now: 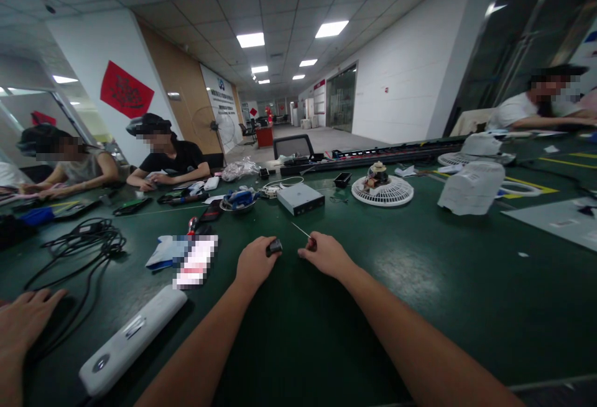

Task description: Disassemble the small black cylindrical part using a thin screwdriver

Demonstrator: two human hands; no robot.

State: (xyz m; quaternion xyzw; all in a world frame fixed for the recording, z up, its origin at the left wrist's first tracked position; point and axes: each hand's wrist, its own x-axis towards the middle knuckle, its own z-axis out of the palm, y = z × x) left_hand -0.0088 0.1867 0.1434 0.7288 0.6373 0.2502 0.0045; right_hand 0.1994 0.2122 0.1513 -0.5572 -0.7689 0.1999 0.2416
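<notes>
My left hand (254, 265) is closed around a small dark cylindrical piece (275, 246) that pokes out past the thumb. A hand's width to its right, my right hand (330, 255) pinches a thin, pale rod (301, 229), which slants up and to the left. Its other end is hidden in my fingers, so I cannot tell the exact kind. Both hands are just above the green tabletop (308, 332), and the two held things are apart. Beyond them sits a light grey box with a dark front (298, 195), like a computer disc drive.
A white round grille with a motor (382, 190) and a white plastic housing (473, 188) stand to the right. Leftward are a long white device (133, 341), black cables (91, 242) and a blue-white packet (168, 251). Another person's hand (28, 317) rests at far left; other people sit around.
</notes>
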